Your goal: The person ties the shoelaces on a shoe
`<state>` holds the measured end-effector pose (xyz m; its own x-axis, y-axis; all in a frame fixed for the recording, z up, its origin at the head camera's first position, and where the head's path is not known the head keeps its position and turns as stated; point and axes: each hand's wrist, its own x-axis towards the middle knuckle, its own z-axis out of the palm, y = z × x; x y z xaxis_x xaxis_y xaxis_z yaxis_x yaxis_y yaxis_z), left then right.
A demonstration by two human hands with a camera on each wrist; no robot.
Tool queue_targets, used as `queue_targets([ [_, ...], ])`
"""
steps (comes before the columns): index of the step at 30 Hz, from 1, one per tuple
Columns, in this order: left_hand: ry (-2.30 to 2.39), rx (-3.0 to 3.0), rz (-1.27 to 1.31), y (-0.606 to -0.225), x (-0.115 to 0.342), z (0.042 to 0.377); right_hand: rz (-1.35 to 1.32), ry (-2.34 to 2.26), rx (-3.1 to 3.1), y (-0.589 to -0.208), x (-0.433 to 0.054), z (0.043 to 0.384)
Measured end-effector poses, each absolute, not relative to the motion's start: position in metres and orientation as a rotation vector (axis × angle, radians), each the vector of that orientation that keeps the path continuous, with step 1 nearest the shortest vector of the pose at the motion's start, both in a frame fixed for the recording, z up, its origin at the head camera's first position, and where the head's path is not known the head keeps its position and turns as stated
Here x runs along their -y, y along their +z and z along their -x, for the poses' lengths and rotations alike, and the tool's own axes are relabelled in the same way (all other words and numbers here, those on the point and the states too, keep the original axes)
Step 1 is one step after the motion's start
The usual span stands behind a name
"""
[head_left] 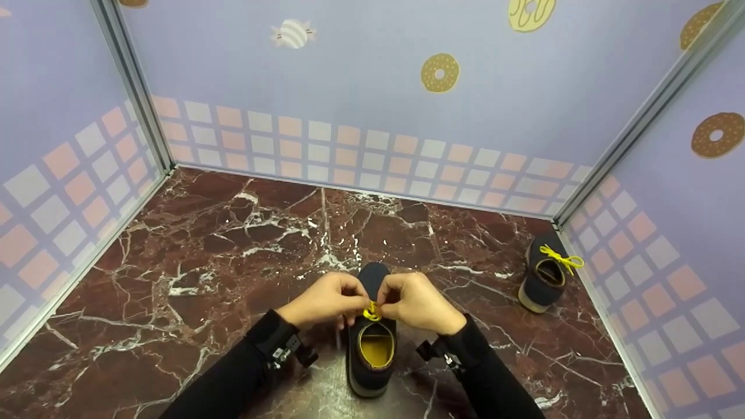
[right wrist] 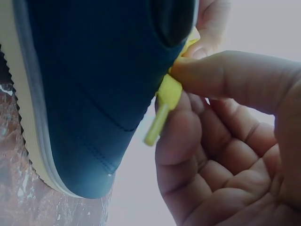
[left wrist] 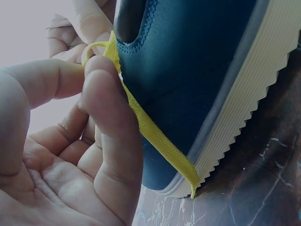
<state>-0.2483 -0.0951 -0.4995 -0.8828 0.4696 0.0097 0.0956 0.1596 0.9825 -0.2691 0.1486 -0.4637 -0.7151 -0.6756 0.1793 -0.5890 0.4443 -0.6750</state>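
Observation:
A dark shoe (head_left: 372,381) with a yellow insole stands on the floor between both hands, its toe pointing away from me. My left hand (head_left: 326,299) pinches a loop of the yellow shoelace (left wrist: 160,141) between thumb and forefinger; a loose length of it runs down the shoe's side in the left wrist view. From the other side, my right hand (head_left: 420,304) pinches the lace close to its tipped end (right wrist: 169,92), which sticks out below the thumb in the right wrist view. Both sets of fingertips meet over the shoe's tongue, partly covering the lace there.
A second dark shoe (head_left: 541,288), its yellow lace tied in a bow, stands by the right wall. Patterned panels (head_left: 372,87) enclose the dark red marble floor (head_left: 233,256) at the back and both sides. Small white bits lie on the floor beyond the nearer shoe.

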Motion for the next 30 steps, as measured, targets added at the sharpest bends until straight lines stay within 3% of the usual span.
queue_targets([
  [30, 1.701, -2.202, -0.608, -0.5032, 0.0992, 0.2504, 1.093, -1.132, -2.579, -0.4630, -0.1474, 0.2688],
])
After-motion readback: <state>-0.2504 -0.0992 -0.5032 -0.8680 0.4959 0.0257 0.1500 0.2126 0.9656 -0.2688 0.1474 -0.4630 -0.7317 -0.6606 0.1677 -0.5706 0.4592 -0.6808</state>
